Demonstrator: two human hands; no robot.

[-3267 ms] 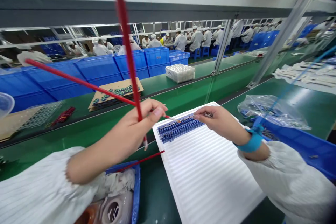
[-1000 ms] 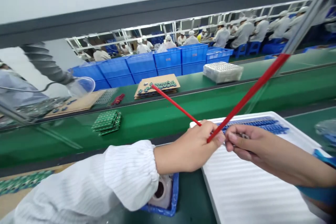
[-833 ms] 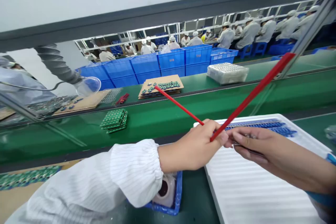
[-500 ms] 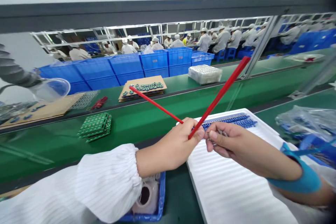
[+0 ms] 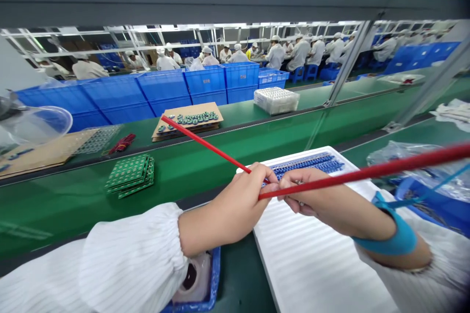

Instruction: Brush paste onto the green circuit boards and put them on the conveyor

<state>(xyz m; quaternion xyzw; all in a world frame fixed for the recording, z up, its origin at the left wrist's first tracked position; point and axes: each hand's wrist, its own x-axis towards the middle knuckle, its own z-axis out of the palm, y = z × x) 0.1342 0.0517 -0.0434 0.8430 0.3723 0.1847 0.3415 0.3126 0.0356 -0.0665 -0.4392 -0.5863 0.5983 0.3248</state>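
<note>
My left hand (image 5: 235, 210) is closed around two thin, straight red strips. One red strip (image 5: 205, 144) points up and left from the fingers; the other red strip (image 5: 382, 171) runs right, across in front of my right wrist. Whether they join inside the grip is hidden. My right hand (image 5: 317, 190), wearing a blue wrist strap (image 5: 392, 237), touches the left fingertips. It is closed on small silvery metal pieces (image 5: 300, 183), mostly hidden by fingers. Beneath both hands lies a white foam tray (image 5: 316, 264) with rows of blue components (image 5: 312, 164) at its far end.
Green circuit boards (image 5: 128, 173) are stacked at left. Along the raised ledge are cardboard with round parts (image 5: 198, 118), a red wire bundle (image 5: 123, 143) and a white tray stack (image 5: 277, 100). A blue bin (image 5: 215, 279) holds a container. Plastic bags lie right; people sit beyond blue crates (image 5: 205, 80).
The nearer red strip has swung from pointing up-right to lying almost level towards the right. Both hands stay together, now slightly further left in view, and the silvery pieces are more covered.
</note>
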